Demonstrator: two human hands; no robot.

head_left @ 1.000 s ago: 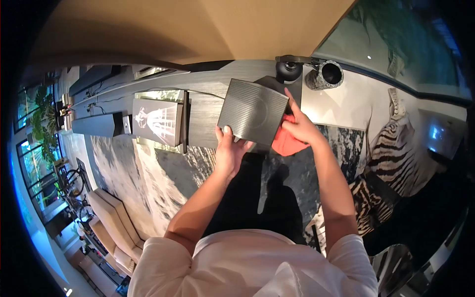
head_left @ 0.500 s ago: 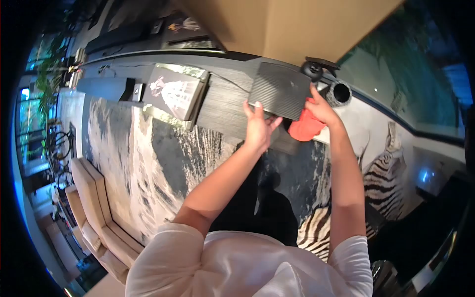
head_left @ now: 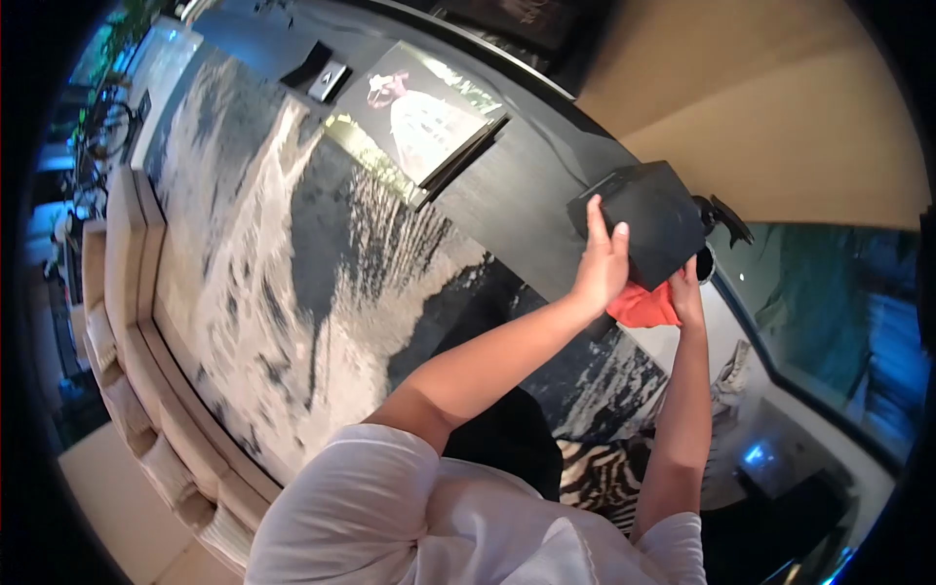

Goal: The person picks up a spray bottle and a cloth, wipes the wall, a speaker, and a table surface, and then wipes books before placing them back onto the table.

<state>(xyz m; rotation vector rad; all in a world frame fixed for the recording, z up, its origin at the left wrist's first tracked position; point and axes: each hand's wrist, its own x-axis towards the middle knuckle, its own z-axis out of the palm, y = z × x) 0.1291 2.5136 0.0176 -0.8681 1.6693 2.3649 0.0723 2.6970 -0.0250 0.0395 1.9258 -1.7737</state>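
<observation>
— What is held in the hands?
— A dark, flat, boxy device (head_left: 651, 222) is gripped at its lower left edge and tilted, one corner pointing up, above the dark shelf.
— And beneath it?
— A red cloth (head_left: 644, 305) is bunched up and pressed against the underside of the device, at its lower right. Only part of the cloth is seen.

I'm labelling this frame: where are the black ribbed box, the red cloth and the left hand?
black ribbed box (head_left: 655, 226), head view, its flat face.
red cloth (head_left: 643, 306), head view, bunched middle.
left hand (head_left: 600, 265), head view, its back.
</observation>
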